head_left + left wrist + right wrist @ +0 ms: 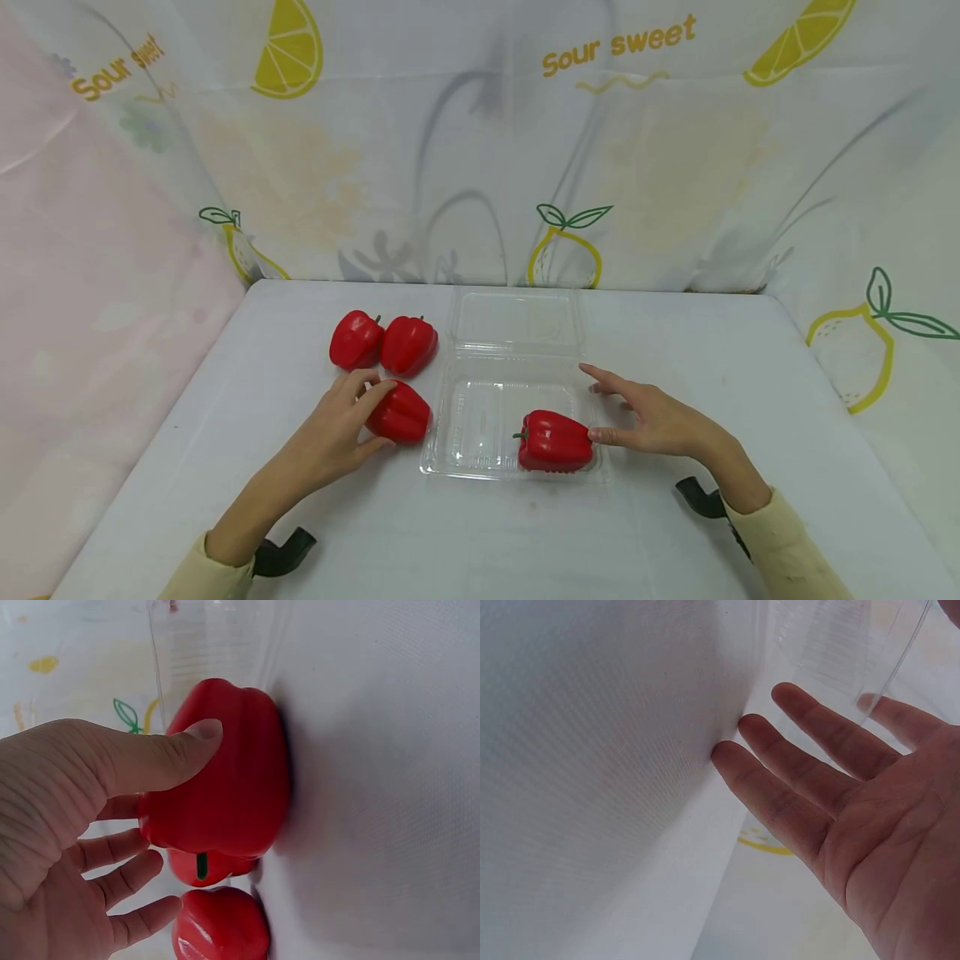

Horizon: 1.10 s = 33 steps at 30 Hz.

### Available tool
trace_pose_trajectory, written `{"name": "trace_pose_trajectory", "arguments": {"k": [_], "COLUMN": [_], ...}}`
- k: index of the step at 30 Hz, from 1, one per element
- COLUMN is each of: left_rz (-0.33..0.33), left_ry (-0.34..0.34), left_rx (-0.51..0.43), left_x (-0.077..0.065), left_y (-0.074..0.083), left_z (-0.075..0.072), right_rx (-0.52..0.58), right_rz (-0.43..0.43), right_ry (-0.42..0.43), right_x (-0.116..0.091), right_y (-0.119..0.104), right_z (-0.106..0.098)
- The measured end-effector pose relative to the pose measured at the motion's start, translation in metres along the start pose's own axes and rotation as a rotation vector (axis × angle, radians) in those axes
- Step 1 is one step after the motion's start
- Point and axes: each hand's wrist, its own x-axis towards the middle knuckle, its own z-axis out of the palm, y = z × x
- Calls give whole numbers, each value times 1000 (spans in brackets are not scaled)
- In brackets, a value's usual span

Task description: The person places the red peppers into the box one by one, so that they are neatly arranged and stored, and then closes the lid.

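- Peppers are what both hands attend to: the held pepper point(405, 414) lies on its side at the left hand point(337, 429), just left of the clear container point(450, 472).
- Left hand: thumb on one flank and forefinger on the opposite one, pinching near the stem end; the other fingers splay loosely. How firm the pinch is cannot be told.
- Right hand point(648, 421): wide, fingers spread and nearly straight, by the container's right side. Its thumb touches or all but touches the boxed pepper point(557, 442), which lies in the near right part of the base, stem pointing left.
- A sound hold would probably seat the thumb and forefinger in the grooves between lobes, with even pressure, as skin this smooth could skid.
- Keeping the fingers off the short green stem point(201, 866) seems wise; it may give or twist.
- Thin container walls would likely flex if pushed, so a light right hand suits.
- Glossy red, blocky and lobed, the peppers look firm. Two more, the far left pepper point(356, 342) and its neighbour point(409, 346), sit side by side beyond.
- Transparent plastic, ribbed and rimmed, forms the container; its lid point(517, 317) lies folded back on the white, finely textured worktop point(510, 542).
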Motion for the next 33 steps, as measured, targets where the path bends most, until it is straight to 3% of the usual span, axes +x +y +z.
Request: {"name": "trace_pose_trajectory", "arguments": {"k": [24, 33], "left_rz": [-50, -66], "left_ry": [3, 43], "left_rx": [-61, -84], "left_x": [-6, -9], "left_y": [-5, -5], "left_z": [4, -9], "right_rx": [-1, -2], "right_rz": [7, 3], "right_ry": [-3, 0], "right_x": [0, 0], "right_y": [-2, -1], "right_z": [-1, 0]}}
